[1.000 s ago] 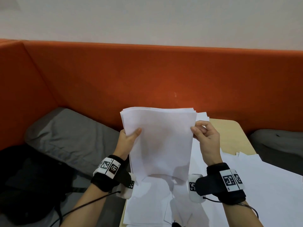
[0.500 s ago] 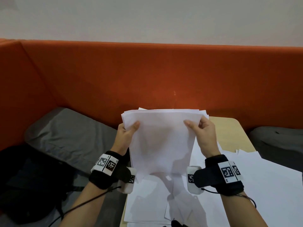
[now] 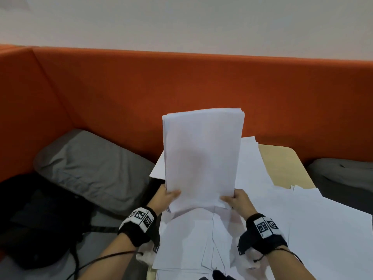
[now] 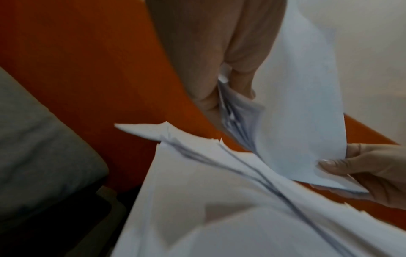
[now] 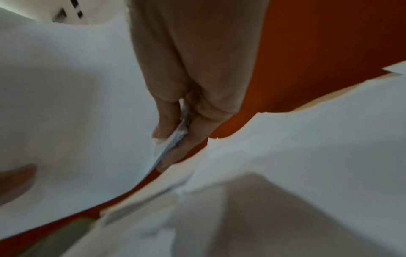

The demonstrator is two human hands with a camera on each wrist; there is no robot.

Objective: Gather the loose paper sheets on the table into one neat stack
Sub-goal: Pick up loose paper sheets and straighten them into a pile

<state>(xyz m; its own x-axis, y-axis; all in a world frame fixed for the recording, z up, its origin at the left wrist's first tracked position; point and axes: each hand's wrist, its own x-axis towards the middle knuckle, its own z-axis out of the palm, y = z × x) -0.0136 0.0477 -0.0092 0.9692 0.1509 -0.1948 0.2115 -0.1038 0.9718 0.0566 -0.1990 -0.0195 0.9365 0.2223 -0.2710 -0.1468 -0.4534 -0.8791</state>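
A stack of white paper sheets [image 3: 202, 158] stands upright on its long axis above the desk [image 3: 282, 168], its bottom edge just over the loose paper sheets [image 3: 323, 225] that cover most of the desk surface. The left hand [image 3: 164, 199] grips the stack's lower left corner, thumb on the near face and fingers behind; in the left wrist view the fingers [image 4: 206, 83] curl round the fanned sheet edges. The right hand [image 3: 239, 201] pinches the lower right corner in the same way, thumb in front; the right wrist view shows the sheet edges clamped between thumb and fingers [image 5: 211, 111]. The top edges of the stack lie nearly flush, with a slight fan at the far right corner. The lower edges look less even, though blur in the wrist views makes this uncertain.

Loose sheets overlap at differing angles, some overhanging the desk's left edge. Bare tan desk surface shows only at the far right. An orange upholstered partition [image 3: 181, 87] runs behind and to the left of the desk. A grey cushion [image 3: 88, 166] lies on the seat to the left, with a black bag [image 3: 36, 219] nearer the viewer beside it. Both wrists carry black bands [image 3: 139, 225] with printed square markers.
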